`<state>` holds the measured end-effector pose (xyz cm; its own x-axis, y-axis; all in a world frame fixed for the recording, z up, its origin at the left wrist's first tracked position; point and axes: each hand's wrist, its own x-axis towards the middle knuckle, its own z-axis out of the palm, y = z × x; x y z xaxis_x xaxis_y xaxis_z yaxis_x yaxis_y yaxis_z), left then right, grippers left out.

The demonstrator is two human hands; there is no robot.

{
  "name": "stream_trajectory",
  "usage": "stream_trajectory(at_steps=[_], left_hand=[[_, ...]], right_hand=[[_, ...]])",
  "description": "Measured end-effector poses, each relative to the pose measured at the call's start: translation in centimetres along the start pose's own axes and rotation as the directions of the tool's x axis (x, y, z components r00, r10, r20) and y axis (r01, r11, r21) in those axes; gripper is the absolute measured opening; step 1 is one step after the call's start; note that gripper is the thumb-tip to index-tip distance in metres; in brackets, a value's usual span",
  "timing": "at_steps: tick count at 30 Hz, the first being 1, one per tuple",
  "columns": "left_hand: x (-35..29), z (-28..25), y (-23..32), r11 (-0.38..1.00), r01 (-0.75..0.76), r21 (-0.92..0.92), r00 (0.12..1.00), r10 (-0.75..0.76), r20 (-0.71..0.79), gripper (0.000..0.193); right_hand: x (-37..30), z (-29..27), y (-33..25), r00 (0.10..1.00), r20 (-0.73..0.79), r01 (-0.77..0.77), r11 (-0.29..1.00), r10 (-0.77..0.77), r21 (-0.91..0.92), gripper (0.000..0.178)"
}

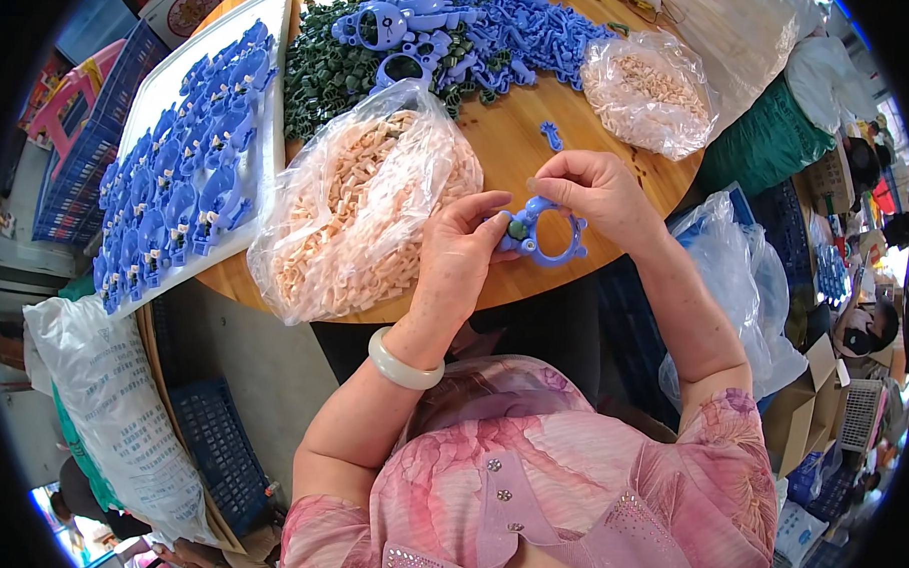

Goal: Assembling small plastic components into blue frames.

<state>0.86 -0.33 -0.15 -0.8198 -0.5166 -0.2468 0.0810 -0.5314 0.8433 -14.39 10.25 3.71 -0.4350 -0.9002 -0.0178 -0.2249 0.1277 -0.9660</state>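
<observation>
Over the table's near edge I hold a blue plastic ring-shaped part [553,260] with a small green piece [517,229] on its left side. My left hand [459,246] pinches that left end between thumb and fingers. At the ring's upper edge, my right hand [603,197] has its thumb and index finger pressed together; whether something small sits between them is hidden. Just beyond my right fingertips lies a small blue plastic piece [551,136]. Next to my left hand stands a clear bag of small peach-coloured plastic pieces [362,206].
A heap of blue parts [528,36] and dark green pieces [322,64] covers the table's far side. On the left, a white tray [277,108] carries many blue parts. Another bag of peach pieces [646,90] lies at right. A dark blue crate [218,451] stands below left.
</observation>
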Motion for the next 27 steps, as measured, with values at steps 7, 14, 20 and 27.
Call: stream_trajectory(at_steps=[7,14,20,27], left_hand=[[0.0,-0.1,0.2,1.0,0.016,-0.011,1.0,-0.016,0.007,0.022],[0.2,-0.2,0.1,0.999,0.016,0.04,1.0,-0.016,0.003,0.021],[0.2,-0.3,0.0,0.999,0.016,0.03,1.0,-0.016,0.0,0.021],[0.0,0.0,0.1,0.999,0.013,0.049,1.0,-0.012,-0.009,0.022]], right_hand=[[-0.5,0.7,-0.5,0.998,-0.055,0.036,0.996,-0.041,-0.085,0.017],[-1.1,0.3,-0.5,0.995,-0.028,0.09,0.969,-0.099,-0.232,0.015],[-1.8,-0.3,-1.5,0.986,0.081,0.166,0.935,-0.148,-0.312,0.014],[-1.5,-0.4,-0.9,0.888,0.215,0.451,0.675,-0.407,-0.585,0.019]])
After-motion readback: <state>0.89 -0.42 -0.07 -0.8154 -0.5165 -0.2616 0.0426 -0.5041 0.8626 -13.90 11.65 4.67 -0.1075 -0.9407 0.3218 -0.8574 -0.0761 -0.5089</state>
